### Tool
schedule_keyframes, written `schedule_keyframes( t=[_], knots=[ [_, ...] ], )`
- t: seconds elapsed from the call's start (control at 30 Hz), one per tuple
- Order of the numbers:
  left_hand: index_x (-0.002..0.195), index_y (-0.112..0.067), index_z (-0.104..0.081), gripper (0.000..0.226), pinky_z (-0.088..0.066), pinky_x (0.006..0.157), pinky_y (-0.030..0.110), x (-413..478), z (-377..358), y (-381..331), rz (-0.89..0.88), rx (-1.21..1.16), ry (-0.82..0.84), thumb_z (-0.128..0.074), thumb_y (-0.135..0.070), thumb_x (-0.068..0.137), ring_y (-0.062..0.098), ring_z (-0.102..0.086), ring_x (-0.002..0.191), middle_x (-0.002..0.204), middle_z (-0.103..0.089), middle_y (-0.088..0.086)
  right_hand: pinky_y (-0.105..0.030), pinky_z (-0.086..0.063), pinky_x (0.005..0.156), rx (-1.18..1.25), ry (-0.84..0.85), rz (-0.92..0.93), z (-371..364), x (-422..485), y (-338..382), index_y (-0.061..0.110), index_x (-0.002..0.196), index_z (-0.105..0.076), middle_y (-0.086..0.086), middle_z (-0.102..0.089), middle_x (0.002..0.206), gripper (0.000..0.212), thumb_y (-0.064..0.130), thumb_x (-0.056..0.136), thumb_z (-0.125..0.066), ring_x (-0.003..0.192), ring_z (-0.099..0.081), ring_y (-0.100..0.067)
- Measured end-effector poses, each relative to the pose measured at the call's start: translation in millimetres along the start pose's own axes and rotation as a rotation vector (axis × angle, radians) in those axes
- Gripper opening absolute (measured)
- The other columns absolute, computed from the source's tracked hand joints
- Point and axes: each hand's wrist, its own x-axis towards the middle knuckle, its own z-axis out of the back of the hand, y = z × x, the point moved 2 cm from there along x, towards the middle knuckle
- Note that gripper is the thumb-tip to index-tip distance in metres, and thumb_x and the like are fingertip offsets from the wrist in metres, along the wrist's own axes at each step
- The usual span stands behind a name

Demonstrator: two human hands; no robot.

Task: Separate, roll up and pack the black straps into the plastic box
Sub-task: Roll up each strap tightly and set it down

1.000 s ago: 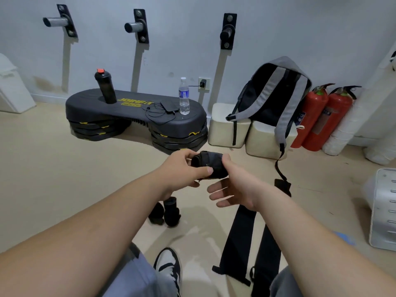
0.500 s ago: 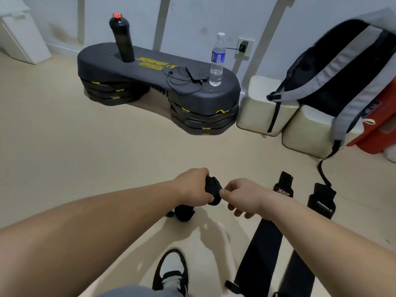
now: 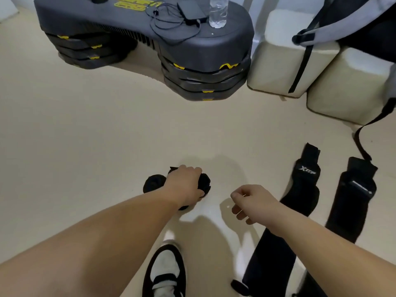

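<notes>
Head view: the rolled strap (image 3: pixel 204 185) sits low over the floor (image 3: pixel 96 136) in my left hand (image 3: pixel 184 186), just beside a second roll (image 3: pixel 153 184). The marked flat strap (image 3: pixel 300 189) and the other flat strap (image 3: pixel 353 200) lie off to the right. I see no plastic box. Released carelessly, the roll could spring loose, since nothing visibly fastens it. My left hand's fingers curl round the roll. My right hand (image 3: pixel 251 200) hangs loosely curled, holding nothing.
</notes>
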Motion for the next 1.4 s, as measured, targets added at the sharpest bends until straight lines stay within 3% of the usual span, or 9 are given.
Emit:
schedule_keyframes(
  t=[0.1, 0.33, 0.57, 0.77, 1.0, 1.13, 1.2, 1.3, 1.4],
  knots=[
    [0.131, -0.014, -0.053, 0.043, -0.049, 0.082, 0.041, 3, -7, -1, 0.010, 0.069, -0.012, -0.066, -0.039, 0.099, 0.028, -0.050, 0.121, 0.128, -0.055, 0.006, -0.031, -0.052, 0.068, -0.032, 0.003, -0.032, 4, 0, -16, 0.015, 0.107, -0.068, -0.009, -0.078, 0.099, 0.022, 0.030, 0.107, -0.051, 0.076, -0.069, -0.017],
    [0.137, -0.016, -0.053, 0.038, -0.048, 0.082, 0.039, -9, -5, -55, -0.156, 0.013, -0.206, -0.056, -0.031, 0.102, 0.026, -0.049, 0.120, 0.135, -0.046, 0.005, -0.039, -0.061, 0.076, -0.081, -0.068, -0.126, 28, -17, -62, 0.016, 0.103, -0.068, -0.012, -0.077, 0.099, 0.024, 0.032, 0.108, -0.051, 0.086, -0.074, -0.029],
    [0.140, -0.020, -0.058, 0.040, -0.048, 0.108, 0.038, -14, -57, -139, -0.172, -0.382, 0.132, -0.060, -0.034, 0.102, 0.023, -0.058, 0.128, 0.142, -0.056, -0.002, -0.034, -0.051, 0.065, -0.196, -0.009, -0.243, 47, -23, -110, 0.017, 0.112, -0.067, -0.009, -0.070, 0.093, 0.026, 0.037, 0.106, -0.051, 0.077, -0.062, -0.024],
    [0.148, -0.017, -0.051, 0.053, -0.046, 0.108, 0.031, -17, -108, -169, -0.053, -0.496, 0.329, -0.066, -0.033, 0.100, 0.024, -0.055, 0.134, 0.148, -0.056, 0.003, -0.033, -0.045, 0.065, -0.018, -0.045, -0.288, 32, -20, -158, 0.012, 0.113, -0.068, -0.004, -0.058, 0.083, 0.027, 0.034, 0.107, -0.053, 0.074, -0.052, -0.020],
    [0.151, -0.019, -0.047, 0.058, -0.050, 0.106, 0.031, -14, -138, -186, 0.127, -0.852, 0.347, -0.070, -0.020, 0.097, 0.018, -0.060, 0.120, 0.133, -0.058, -0.003, -0.043, -0.056, 0.103, 0.249, -0.248, -0.337, 37, -12, -202, 0.020, 0.157, -0.043, -0.004, -0.059, 0.139, 0.056, 0.036, 0.105, -0.056, 0.114, -0.064, -0.027],
    [0.141, -0.018, -0.052, 0.048, -0.051, 0.087, 0.024, -20, -146, -191, 0.186, -0.925, 0.340, -0.072, -0.021, 0.097, 0.012, -0.063, 0.100, 0.113, -0.060, -0.003, -0.038, -0.054, 0.073, 0.519, -0.170, -0.425, 32, -2, -207, 0.023, 0.157, -0.041, -0.012, -0.063, 0.102, 0.055, 0.028, 0.105, -0.057, 0.075, -0.056, -0.025],
    [0.129, -0.018, -0.058, 0.036, -0.057, 0.091, 0.031, -21, -149, -187, 0.208, -0.901, 0.333, -0.072, -0.027, 0.097, 0.014, -0.066, 0.096, 0.105, -0.064, -0.001, -0.036, -0.054, 0.066, 0.562, -0.099, -0.467, 34, -3, -205, 0.020, 0.149, -0.048, -0.013, -0.066, 0.111, 0.045, 0.030, 0.106, -0.057, 0.067, -0.060, -0.024],
    [0.104, -0.019, -0.063, 0.024, -0.059, 0.093, 0.038, -23, -150, -179, 0.173, -0.712, 0.370, -0.067, -0.042, 0.099, 0.021, -0.069, 0.097, 0.097, -0.068, 0.001, -0.035, -0.061, 0.072, 0.334, 0.040, -0.453, 31, -5, -201, 0.016, 0.129, -0.062, -0.014, -0.073, 0.112, 0.033, 0.039, 0.107, -0.054, 0.073, -0.072, -0.023],
    [0.092, -0.021, -0.056, 0.026, -0.051, 0.076, 0.031, -26, -149, -173, 0.124, -0.591, 0.381, -0.061, -0.044, 0.102, 0.019, -0.064, 0.088, 0.088, -0.061, -0.003, -0.039, -0.062, 0.085, -0.136, -0.248, -0.238, 36, 1, -196, 0.019, 0.115, -0.069, -0.005, -0.071, 0.109, 0.026, 0.038, 0.107, -0.052, 0.091, -0.069, -0.020]
  ],
)
